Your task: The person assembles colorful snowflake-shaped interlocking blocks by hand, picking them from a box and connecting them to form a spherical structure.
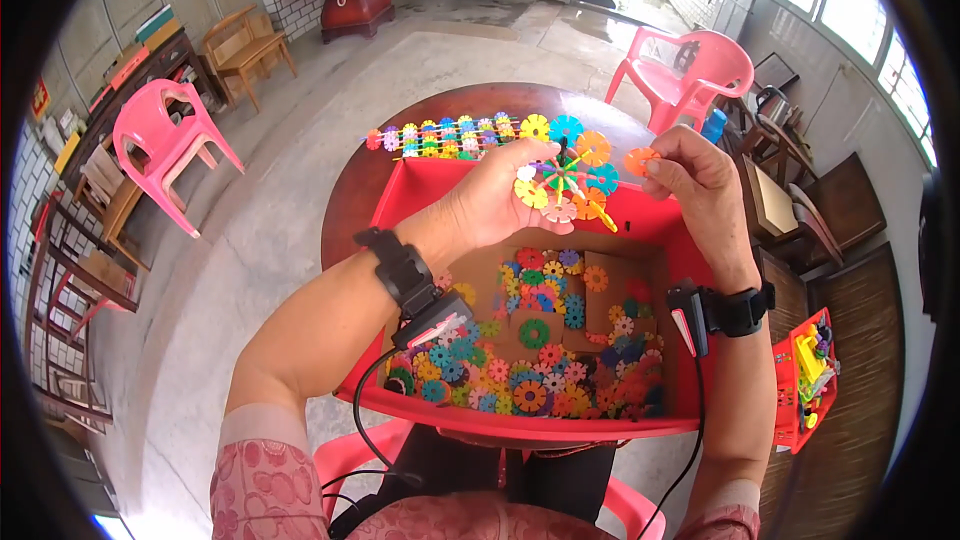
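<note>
Above the far side of a red box (520, 427), my left hand (500, 195) grips a wheel of joined plastic snowflake discs (565, 175). Its discs are yellow, blue, orange and pink around a green middle, with thin coloured sticks as spokes. My right hand (690, 175) pinches a single orange snowflake disc (637, 162), held just right of the wheel and apart from it. Below both hands, many loose discs (530, 395) in mixed colours lie in the box on brown cardboard. Stacked discs on rods (445, 136) rest on the table beyond the box.
The box sits on a round dark wooden table (345, 200). Pink plastic chairs stand at the far right (690, 75) and left (165, 140). A red basket (785, 390) of toys is at the right, and a wooden bench (245, 50) stands at the back left.
</note>
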